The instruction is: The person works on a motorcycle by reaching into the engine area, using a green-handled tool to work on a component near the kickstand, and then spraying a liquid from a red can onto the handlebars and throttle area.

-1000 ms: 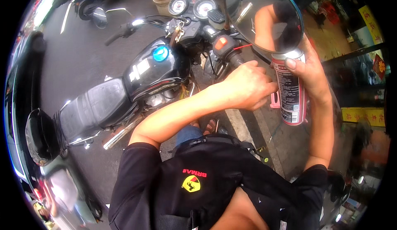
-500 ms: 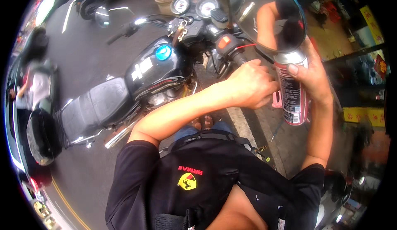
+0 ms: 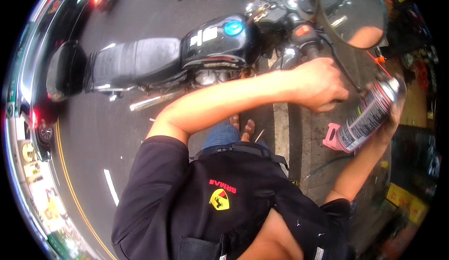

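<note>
My left hand (image 3: 322, 84) is closed around the throttle grip (image 3: 309, 50) of a black motorcycle (image 3: 217, 42); its fingers are partly hidden. A dark lever (image 3: 343, 68) runs past the knuckles. On the right, my right hand (image 3: 395, 115) holds a spray can (image 3: 367, 115) with a dark printed label and silver top. The can leans, its top up and to the right. From its nozzle a thin red straw (image 3: 382, 68) points up and left. By the can's base shows a pink plastic piece (image 3: 332, 137); whether it is attached, I cannot tell.
A round mirror (image 3: 353, 14) stands above the can. The motorcycle's seat (image 3: 135, 61) and blue tank cap (image 3: 234, 27) lie to the left. Dark cars (image 3: 44, 68) line the far left road. Cluttered shopfronts with yellow signs (image 3: 407, 201) stand at the right.
The spray can has moved right and tilted over, away from the mirror. My left hand stays at the grip. The view has turned, so the motorcycle sits higher in the picture.
</note>
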`<action>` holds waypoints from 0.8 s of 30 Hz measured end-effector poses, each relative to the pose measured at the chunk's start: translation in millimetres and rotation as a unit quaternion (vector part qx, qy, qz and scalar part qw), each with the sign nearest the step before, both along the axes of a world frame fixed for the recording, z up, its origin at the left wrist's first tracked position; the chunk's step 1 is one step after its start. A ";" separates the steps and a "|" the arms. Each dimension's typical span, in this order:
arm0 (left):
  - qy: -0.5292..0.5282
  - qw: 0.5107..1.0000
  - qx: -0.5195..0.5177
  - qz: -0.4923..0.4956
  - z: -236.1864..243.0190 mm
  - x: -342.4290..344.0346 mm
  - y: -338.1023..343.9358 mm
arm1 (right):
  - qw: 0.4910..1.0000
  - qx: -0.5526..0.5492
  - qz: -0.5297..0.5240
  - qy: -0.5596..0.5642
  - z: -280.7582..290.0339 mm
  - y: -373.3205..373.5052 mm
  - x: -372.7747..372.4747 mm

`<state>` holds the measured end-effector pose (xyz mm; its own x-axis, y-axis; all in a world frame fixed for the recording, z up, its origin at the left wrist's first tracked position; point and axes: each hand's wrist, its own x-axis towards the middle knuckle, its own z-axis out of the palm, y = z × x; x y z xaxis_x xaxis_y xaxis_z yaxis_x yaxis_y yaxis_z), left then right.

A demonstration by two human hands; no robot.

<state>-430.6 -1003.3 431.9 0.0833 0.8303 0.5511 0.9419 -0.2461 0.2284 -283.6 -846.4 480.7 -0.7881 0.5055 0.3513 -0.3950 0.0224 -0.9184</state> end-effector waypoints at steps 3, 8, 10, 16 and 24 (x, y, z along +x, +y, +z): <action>-0.041 0.983 0.168 0.056 -25.5 13.8 6.3 | 0.995 -0.088 0.024 0.034 -35.9 19.6 30.5; -0.143 0.946 0.266 0.121 -35.7 22.3 -19.9 | 0.995 -0.090 0.014 0.034 -59.0 2.3 51.2; -0.205 0.922 0.302 0.132 -41.6 23.7 -53.3 | 0.994 -0.081 0.031 0.059 -51.9 -6.7 56.6; -0.241 0.866 -0.236 0.370 -150.8 39.7 -272.0 | 0.975 -0.060 0.195 0.092 -36.4 -80.7 26.3; -0.340 0.633 -0.320 0.618 -187.4 216.9 -586.1 | 0.948 0.192 0.247 -0.062 -101.6 -348.0 -69.8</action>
